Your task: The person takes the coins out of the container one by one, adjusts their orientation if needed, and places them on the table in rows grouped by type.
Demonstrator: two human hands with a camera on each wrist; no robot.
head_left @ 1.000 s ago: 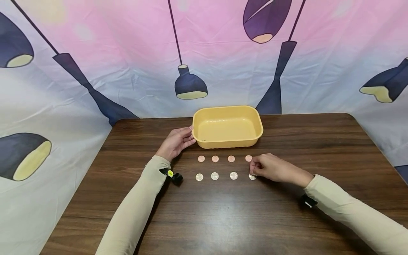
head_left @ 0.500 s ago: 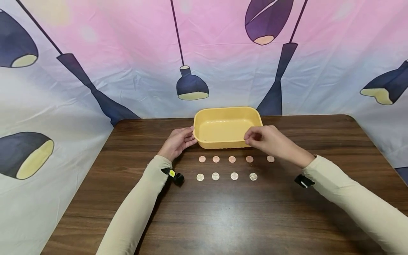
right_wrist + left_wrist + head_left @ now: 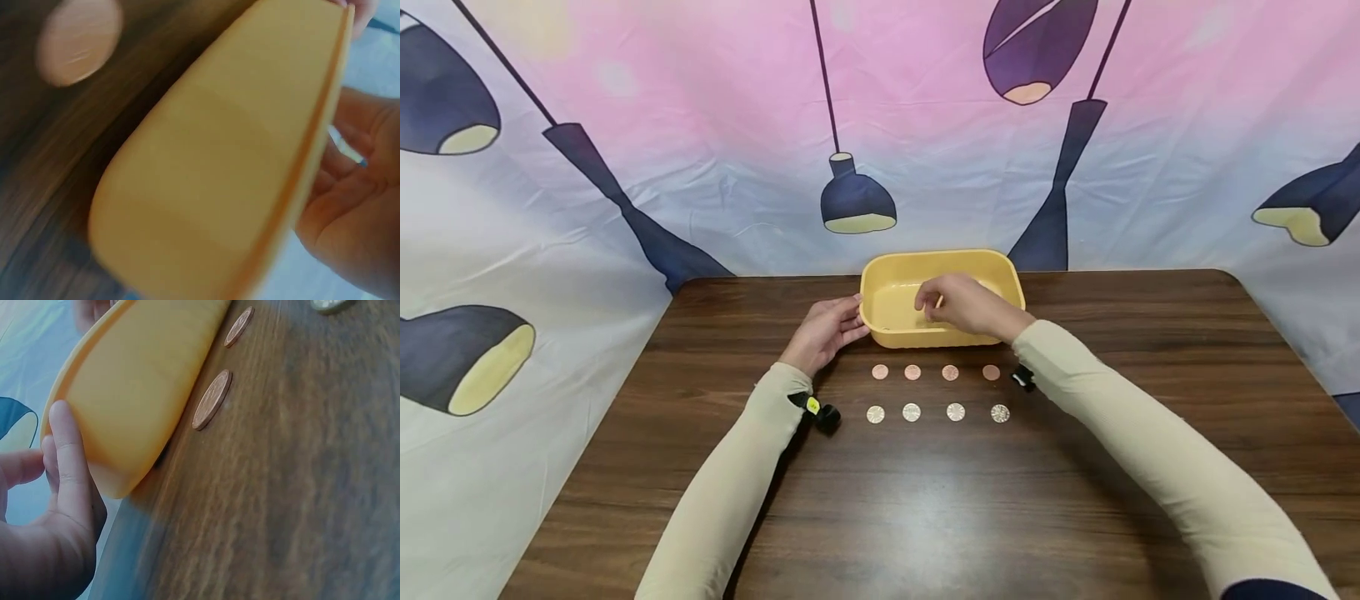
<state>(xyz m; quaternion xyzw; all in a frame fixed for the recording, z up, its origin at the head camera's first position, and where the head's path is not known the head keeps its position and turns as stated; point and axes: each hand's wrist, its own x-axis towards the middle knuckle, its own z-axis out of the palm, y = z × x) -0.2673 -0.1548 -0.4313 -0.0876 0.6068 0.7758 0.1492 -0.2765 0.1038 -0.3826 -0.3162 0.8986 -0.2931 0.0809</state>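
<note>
My left hand (image 3: pixel 825 333) grips the left rim of a yellow plastic basin (image 3: pixel 940 339), its thumb at the edge and its fingers along the outer wall in the left wrist view. The right hand (image 3: pixel 966 304) reaches over the front rim into the basin, fingers bent downward and loosely apart; the basin wall hides their tips in the right wrist view. No held thing shows there. In front of the basin lie a row of copper coins (image 3: pixel 912 372) and, nearer me, a row of silver-coloured coins (image 3: pixel 912 412).
Everything stands on a dark wooden table (image 3: pixel 850 517). Behind it hangs a cloth backdrop (image 3: pixel 715 167) printed with lamps. The right sleeve (image 3: pixel 1112 400) passes over the right end of the copper row.
My right hand has gone from the last silver-coloured coin up and left into the basin. That coin stays on the table. The left hand keeps its grip on the rim.
</note>
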